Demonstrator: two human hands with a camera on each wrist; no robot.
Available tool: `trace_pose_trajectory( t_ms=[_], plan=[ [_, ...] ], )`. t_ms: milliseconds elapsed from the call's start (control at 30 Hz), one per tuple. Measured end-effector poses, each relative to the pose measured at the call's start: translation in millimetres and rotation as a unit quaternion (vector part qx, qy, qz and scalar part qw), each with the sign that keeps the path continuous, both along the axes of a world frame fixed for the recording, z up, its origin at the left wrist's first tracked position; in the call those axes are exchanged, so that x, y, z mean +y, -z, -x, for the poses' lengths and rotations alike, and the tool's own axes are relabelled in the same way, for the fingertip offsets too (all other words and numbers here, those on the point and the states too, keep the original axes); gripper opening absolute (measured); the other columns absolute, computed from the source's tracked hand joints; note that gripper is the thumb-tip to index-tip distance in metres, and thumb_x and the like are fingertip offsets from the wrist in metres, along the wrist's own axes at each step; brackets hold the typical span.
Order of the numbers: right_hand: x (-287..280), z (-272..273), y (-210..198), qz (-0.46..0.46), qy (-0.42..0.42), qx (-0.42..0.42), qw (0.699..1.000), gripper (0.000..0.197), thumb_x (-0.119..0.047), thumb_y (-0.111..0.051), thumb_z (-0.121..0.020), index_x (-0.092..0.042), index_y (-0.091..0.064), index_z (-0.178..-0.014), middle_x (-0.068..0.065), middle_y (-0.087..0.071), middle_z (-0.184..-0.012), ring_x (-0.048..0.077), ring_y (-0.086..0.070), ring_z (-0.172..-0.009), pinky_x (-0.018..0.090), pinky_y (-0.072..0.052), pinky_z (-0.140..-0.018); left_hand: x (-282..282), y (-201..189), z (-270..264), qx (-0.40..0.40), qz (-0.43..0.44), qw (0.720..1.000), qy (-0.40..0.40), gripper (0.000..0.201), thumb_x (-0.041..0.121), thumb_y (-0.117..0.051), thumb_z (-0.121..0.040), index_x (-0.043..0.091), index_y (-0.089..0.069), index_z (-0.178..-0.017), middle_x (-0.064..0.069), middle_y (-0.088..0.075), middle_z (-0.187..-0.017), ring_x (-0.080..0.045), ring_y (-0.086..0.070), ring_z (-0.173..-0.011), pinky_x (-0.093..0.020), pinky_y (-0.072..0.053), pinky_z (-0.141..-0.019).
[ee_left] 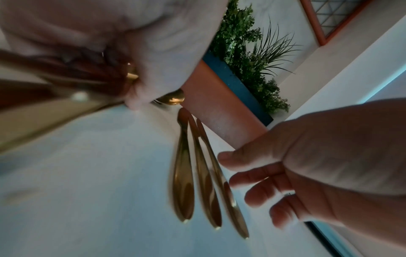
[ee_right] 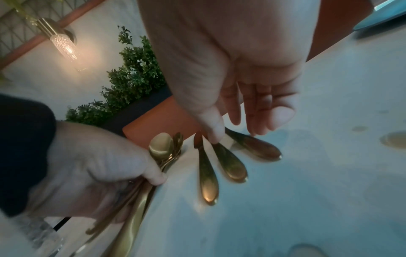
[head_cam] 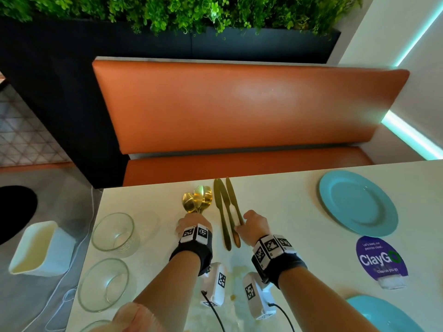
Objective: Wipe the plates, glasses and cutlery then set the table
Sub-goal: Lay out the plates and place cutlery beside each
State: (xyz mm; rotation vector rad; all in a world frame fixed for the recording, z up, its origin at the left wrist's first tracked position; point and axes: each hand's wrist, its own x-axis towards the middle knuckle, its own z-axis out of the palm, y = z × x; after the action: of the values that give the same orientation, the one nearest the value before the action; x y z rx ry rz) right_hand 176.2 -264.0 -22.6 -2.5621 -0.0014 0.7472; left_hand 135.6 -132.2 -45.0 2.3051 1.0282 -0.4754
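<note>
My left hand (head_cam: 191, 225) grips a bundle of gold spoons (head_cam: 197, 200) by their handles, bowls pointing away from me. Three gold knives (head_cam: 224, 212) lie side by side on the white table (head_cam: 287, 200) just right of the spoons. My right hand (head_cam: 242, 224) reaches down onto the rightmost knife (ee_right: 252, 146) and pinches its handle between thumb and fingers; this knife is splayed away from the other two (ee_right: 208, 173). In the left wrist view the knives (ee_left: 182, 173) lie beside the right hand's curled fingers (ee_left: 248, 175).
A teal plate (head_cam: 357, 202) sits at the far right and another (head_cam: 383, 315) at the near right, with a purple sticker (head_cam: 381, 257) between them. Two glass bowls (head_cam: 112, 232) stand on the left. A white container (head_cam: 40, 248) sits off the table's left edge. An orange bench (head_cam: 239, 104) lies beyond.
</note>
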Motion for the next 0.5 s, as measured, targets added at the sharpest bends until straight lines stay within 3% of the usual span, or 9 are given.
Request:
trace_pose_trajectory(
  t_ms=[100, 200, 400, 500],
  plan=[
    [5, 0, 5, 0.017, -0.007, -0.021, 1.0, 0.038, -0.02, -0.056, -0.089, -0.005, -0.047, -0.123, 0.013, -0.056, -0.122, 0.027, -0.058, -0.109, 0.032, -0.052, -0.089, -5, 0, 5, 0.005, -0.042, 0.998, 0.036, 0.034, 0.009, -0.035, -0.097, 0.002, -0.045, -0.13, -0.017, -0.049, -0.131, -0.03, -0.049, -0.119, -0.036, -0.042, -0.102],
    [11, -2, 10, 0.027, 0.011, -0.031, 0.999, 0.037, -0.026, -0.058, -0.089, -0.004, -0.049, -0.118, 0.013, -0.059, -0.117, 0.027, -0.061, -0.104, 0.032, -0.053, -0.086, -8, 0, 6, -0.008, -0.04, 0.998, 0.04, 0.034, 0.01, -0.034, -0.098, 0.002, -0.045, -0.129, -0.016, -0.047, -0.13, -0.028, -0.048, -0.118, -0.034, -0.041, -0.1],
    [18, -7, 15, 0.06, 0.037, -0.047, 0.996, 0.024, -0.018, -0.051, -0.092, -0.005, -0.051, -0.112, 0.012, -0.063, -0.11, 0.026, -0.064, -0.099, 0.033, -0.054, -0.084, -1, -15, -5, -0.033, 0.071, 0.997, -0.009, 0.043, 0.005, -0.038, -0.098, -0.008, -0.029, -0.138, -0.022, -0.043, -0.14, -0.033, -0.046, -0.128, -0.033, -0.038, -0.102],
    [17, -9, 18, 0.053, 0.064, -0.026, 0.996, 0.012, -0.012, -0.05, -0.088, -0.006, -0.057, -0.095, 0.013, -0.067, -0.101, 0.028, -0.067, -0.09, 0.037, -0.057, -0.08, 3, -13, -6, -0.043, 0.093, 0.994, -0.037, 0.042, 0.008, -0.037, -0.098, -0.005, -0.03, -0.138, -0.022, -0.047, -0.135, -0.034, -0.049, -0.125, -0.034, -0.04, -0.099]
  ],
)
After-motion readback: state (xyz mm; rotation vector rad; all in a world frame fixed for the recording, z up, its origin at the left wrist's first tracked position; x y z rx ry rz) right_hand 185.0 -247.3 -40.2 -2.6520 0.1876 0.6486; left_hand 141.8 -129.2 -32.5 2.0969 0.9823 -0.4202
